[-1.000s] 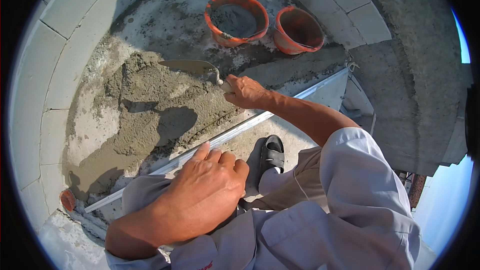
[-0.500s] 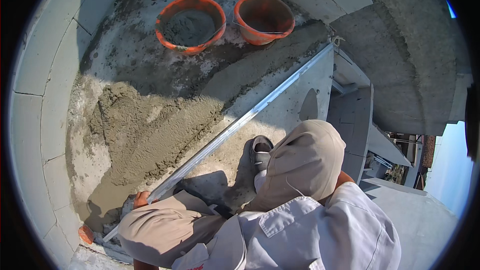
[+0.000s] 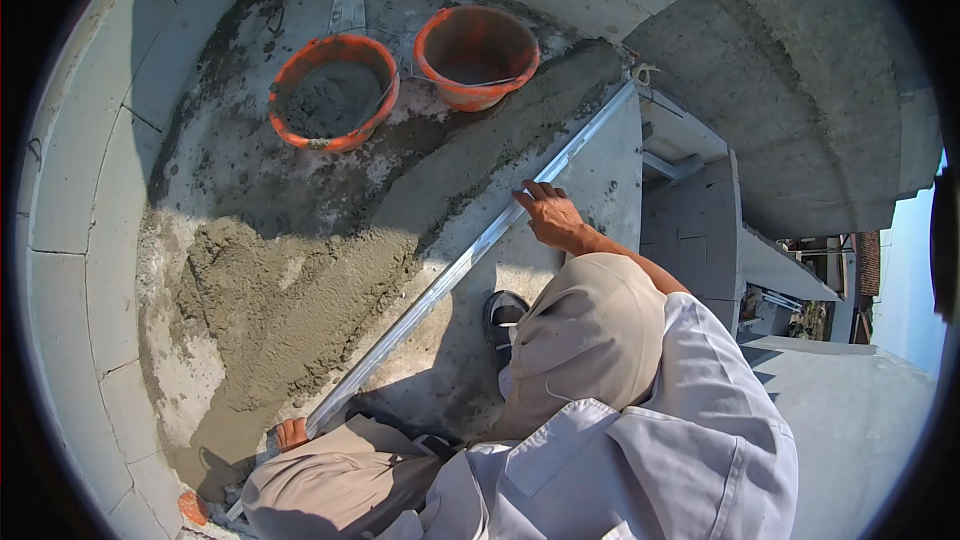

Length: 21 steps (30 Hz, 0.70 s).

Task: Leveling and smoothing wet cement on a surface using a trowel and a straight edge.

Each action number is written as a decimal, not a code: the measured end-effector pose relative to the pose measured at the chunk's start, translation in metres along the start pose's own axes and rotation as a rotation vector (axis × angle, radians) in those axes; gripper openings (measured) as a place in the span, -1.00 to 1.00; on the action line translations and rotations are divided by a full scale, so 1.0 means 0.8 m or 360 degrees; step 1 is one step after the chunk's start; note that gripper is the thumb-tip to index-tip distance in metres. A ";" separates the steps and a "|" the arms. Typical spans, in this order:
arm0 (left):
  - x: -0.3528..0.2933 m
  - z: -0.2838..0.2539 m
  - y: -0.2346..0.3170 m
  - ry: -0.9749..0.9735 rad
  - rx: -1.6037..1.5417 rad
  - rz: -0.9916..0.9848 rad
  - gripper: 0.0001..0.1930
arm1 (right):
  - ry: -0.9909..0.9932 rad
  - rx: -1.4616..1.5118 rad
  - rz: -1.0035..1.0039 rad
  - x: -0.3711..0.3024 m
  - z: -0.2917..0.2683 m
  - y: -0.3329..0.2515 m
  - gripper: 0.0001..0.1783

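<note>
A long metal straightedge (image 3: 450, 278) runs diagonally across the floor, along the near side of a band of wet mortar (image 3: 330, 265). My left hand (image 3: 292, 434) is closed on its lower-left part, next to my left knee, which partly hides the bar there. Further up the same bar, my right hand (image 3: 552, 218) has its fingers bent over the far edge, with the forearm reaching past my right knee. Left of the bar the mortar is heaped and rough; toward the upper right it looks smoother and flatter.
Two orange buckets stand beyond the mortar: the left bucket (image 3: 390, 112) holds grey mortar, the right bucket (image 3: 425, 40) shows a dark inside. Behind them lies a flat metal plate (image 3: 348, 12). Pale block walls (image 3: 75, 290) border the left and back. A reddish lump (image 3: 193, 508) sits at lower left.
My right hand has come out from behind my knee and taken hold of the straightedge. My left hand stays at its lower end. The whole view has shifted slightly.
</note>
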<state>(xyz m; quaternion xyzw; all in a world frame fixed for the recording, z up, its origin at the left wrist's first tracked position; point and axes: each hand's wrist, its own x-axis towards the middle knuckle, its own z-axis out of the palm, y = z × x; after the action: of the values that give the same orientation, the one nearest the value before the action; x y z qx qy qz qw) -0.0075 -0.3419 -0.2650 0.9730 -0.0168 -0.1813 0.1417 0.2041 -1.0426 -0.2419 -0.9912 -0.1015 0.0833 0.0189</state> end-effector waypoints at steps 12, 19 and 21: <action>-0.010 -0.028 0.003 0.0297 0.0201 0.0204 -0.53 | 0.0100 -0.0178 -0.0213 0.056 -0.026 0.011 -0.78; 0.055 -0.100 0.066 0.0402 0.0201 -0.0041 -0.53 | 0.0183 -0.0177 -0.0252 0.123 -0.042 0.033 -0.71; 0.058 -0.110 0.064 0.0448 0.0220 -0.0180 -0.56 | 0.0166 -0.0206 -0.0301 0.155 -0.038 0.012 -0.64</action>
<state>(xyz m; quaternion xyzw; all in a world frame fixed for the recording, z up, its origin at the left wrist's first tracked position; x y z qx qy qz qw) 0.0680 -0.3712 -0.1880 0.9956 0.0455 -0.0493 0.0650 0.3305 -1.0272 -0.2320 -0.9793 -0.1987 0.0227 -0.0320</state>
